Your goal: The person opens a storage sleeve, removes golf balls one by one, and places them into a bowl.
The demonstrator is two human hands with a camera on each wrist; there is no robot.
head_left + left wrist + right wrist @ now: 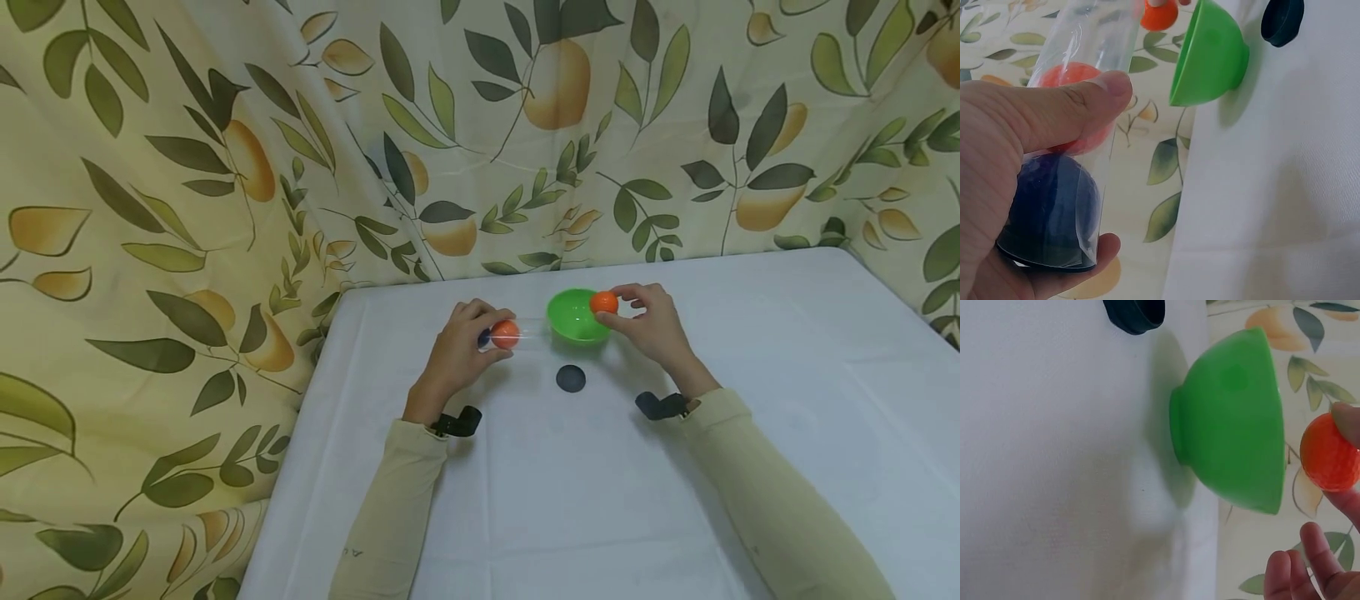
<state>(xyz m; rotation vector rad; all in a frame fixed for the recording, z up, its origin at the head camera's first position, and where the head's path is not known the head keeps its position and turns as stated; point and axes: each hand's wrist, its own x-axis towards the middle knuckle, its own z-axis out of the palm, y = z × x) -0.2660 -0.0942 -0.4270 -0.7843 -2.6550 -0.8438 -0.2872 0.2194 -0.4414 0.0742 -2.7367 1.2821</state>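
Clear tube (pixel 534 333) held sideways by the left grip (pixel 459 350), probably to steady the blue ball (pixel 1057 203) and red-orange ball (pixel 506 335) inside. The right grip (pixel 656 329) pinches an orange ball (pixel 603 303) just above the green bowl (pixel 570 321), likely clearing its rim. Beyond the bowl is the far edge of the surface (pixel 570 500); room opens nearer, past a black cap (pixel 571 378).

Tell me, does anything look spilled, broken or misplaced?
Nothing looks spilled or broken. The green bowl stands upright; only the dark cap, lying loose on the white cloth, apart from the clear tube, looks stray.
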